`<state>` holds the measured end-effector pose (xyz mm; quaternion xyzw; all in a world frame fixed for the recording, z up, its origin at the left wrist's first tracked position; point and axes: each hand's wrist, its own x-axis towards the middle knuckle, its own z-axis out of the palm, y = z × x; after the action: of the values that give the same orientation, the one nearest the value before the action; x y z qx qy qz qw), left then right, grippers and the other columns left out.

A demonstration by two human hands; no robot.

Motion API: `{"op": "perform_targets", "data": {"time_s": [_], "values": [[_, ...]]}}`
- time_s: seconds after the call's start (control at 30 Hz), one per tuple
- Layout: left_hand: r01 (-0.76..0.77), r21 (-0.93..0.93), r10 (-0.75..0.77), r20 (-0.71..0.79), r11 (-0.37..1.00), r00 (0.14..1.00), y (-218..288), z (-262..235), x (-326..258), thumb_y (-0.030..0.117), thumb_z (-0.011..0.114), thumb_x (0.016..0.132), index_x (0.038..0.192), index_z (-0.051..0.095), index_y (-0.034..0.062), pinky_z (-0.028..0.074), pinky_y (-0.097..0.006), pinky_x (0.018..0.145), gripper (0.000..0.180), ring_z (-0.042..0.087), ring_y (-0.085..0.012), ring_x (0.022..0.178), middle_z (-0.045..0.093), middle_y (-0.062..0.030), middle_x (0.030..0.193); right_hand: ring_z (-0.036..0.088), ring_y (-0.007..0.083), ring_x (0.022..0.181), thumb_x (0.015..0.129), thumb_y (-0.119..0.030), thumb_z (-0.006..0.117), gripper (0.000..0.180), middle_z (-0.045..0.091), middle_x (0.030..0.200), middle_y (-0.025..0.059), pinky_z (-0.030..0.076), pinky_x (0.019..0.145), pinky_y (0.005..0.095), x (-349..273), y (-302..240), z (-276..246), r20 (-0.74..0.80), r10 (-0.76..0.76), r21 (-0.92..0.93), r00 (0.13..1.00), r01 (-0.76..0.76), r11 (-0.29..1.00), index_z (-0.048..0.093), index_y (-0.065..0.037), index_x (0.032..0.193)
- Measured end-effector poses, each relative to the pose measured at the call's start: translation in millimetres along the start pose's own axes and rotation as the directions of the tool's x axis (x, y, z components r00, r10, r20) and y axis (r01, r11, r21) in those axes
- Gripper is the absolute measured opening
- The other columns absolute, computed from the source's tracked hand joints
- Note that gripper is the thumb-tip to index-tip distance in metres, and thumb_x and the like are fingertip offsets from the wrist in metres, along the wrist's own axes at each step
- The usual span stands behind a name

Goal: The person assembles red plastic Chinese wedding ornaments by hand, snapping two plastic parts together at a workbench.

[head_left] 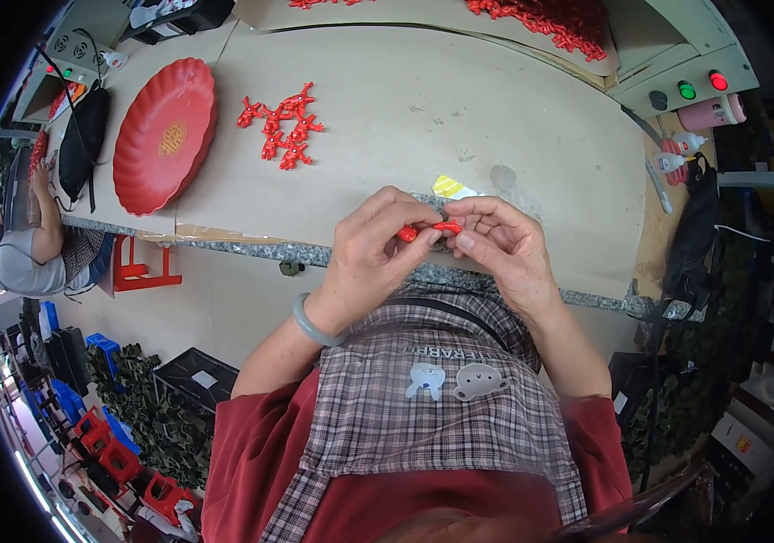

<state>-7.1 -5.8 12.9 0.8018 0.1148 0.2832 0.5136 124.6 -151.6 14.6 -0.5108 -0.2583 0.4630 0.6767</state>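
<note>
Near the table's front edge, my left hand (376,242) and my right hand (509,249) meet, each pinching the same small glossy red piece (448,226). One rounded end of it shows between my left thumb and fingers; my fingertips cover much of the rest, so its full shape is hidden. Several small red figures (289,127) of knobbly shape lie in a loose cluster on the table, beyond my left hand. Just past my fingertips is a yellow-and-white striped scrap (450,187).
A red scalloped tray (138,167) with a gold emblem rests at the left. Heaps of red pieces (550,23) lie on a raised surface at the back. Small bottles (670,163) and a pink cup (711,113) stand at the right. Another person (38,244) sits at the far left.
</note>
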Motion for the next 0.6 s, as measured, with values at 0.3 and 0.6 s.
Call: {"op": "perform_targets", "data": {"time_s": [0.3,0.6], "values": [[-0.159,0.138,0.157,0.022,0.978,0.987,-1.3,6.0,-1.0,-0.003,0.073,0.078,0.092,0.069,0.0013,0.05,-0.026,0.056,0.015,0.063,-0.0163,0.071,0.064,-0.0088,0.086,0.064,0.0072,0.083,0.094,-0.004,0.064,0.011,0.069,0.094,0.004,0.052,0.07,0.021,-1.6,1.4,-1.4,-0.058,0.091,-0.064,0.994,-0.094,0.993,0.064,0.0,0.104],[0.322,-0.295,-0.286,0.159,0.9,0.945,-4.3,2.3,-4.0,-0.004,0.068,0.083,0.106,0.064,-0.0012,0.053,-0.023,0.069,0.024,0.064,-0.0131,0.087,0.062,-0.0077,0.1,0.06,0.0083,0.077,0.092,-0.001,0.063,0.007,0.067,0.088,0.0055,0.048,0.067,0.0221,-4.3,3.6,-13.8,-0.158,0.064,-0.1,0.985,-0.08,0.992,0.063,-0.001,0.099]]}}
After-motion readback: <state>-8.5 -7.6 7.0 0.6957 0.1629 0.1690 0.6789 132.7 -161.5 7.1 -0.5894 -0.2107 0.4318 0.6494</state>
